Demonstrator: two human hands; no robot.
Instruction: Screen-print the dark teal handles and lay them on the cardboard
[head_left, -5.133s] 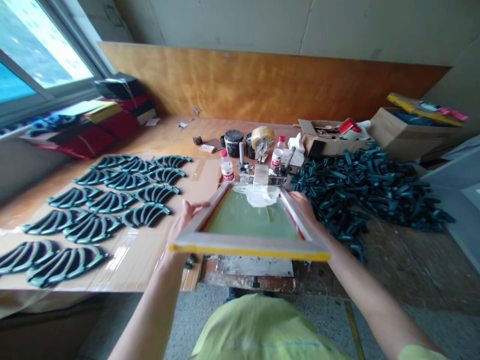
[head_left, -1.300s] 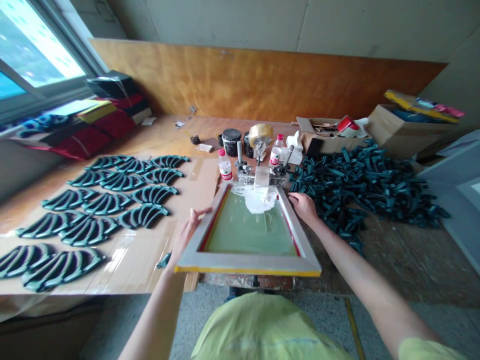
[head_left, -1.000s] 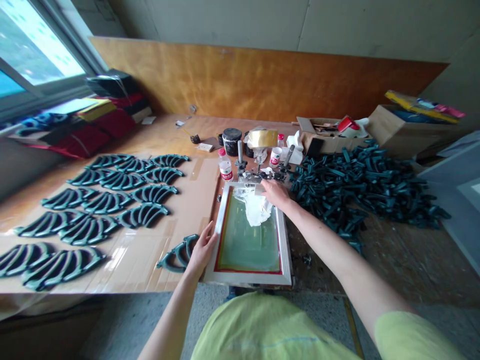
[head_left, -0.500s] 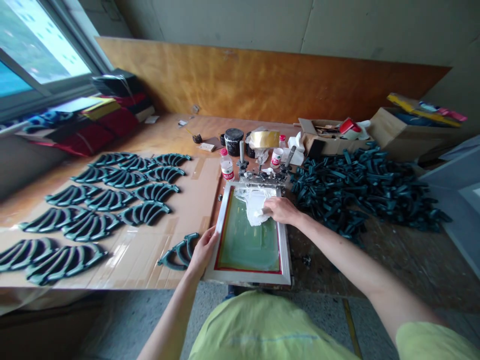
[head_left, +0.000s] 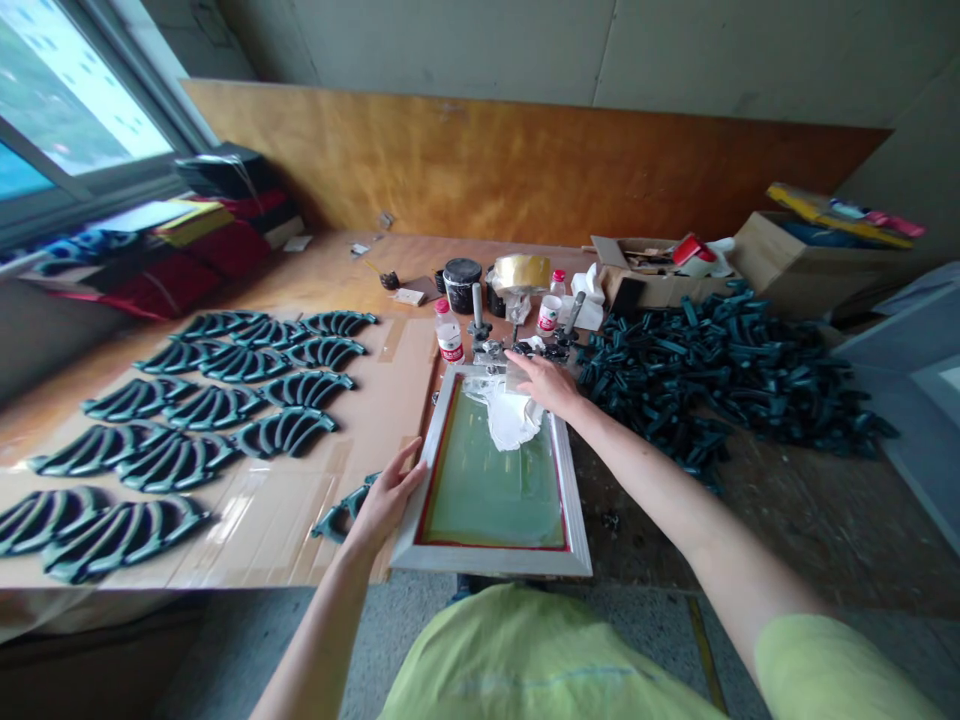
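A screen-printing frame [head_left: 583, 520] with a pale metal border lies in front of me, its green mesh [head_left: 487, 500] edged in red. White ink [head_left: 514, 420] is spread over the upper part of the mesh. My right hand [head_left: 547, 382] is over the frame's top right, fingers stretched out, beside a small pale scraper [head_left: 517, 377] partly hidden beneath it. At the frame's left edge is my left hand [head_left: 390, 492], fingers apart and holding nothing. A dark green slatted part [head_left: 337, 518] lies partly behind that hand. Metal hinge clamps [head_left: 491, 350] stand at the frame's far end.
Rows of similar curved slatted parts [head_left: 210, 405] cover the cardboard [head_left: 375, 400] on the left. Heaped dark green parts [head_left: 675, 360] lie at right. Behind the frame stand a red-capped bottle [head_left: 450, 340], a black tub [head_left: 462, 285] and a tape roll [head_left: 521, 272]. Cardboard boxes [head_left: 780, 265] sit farther right.
My right hand has moved up from the ink toward the clamps, and its fingers have straightened. My left hand has shifted left and its fingers have spread. The frame's near end looks slightly raised.
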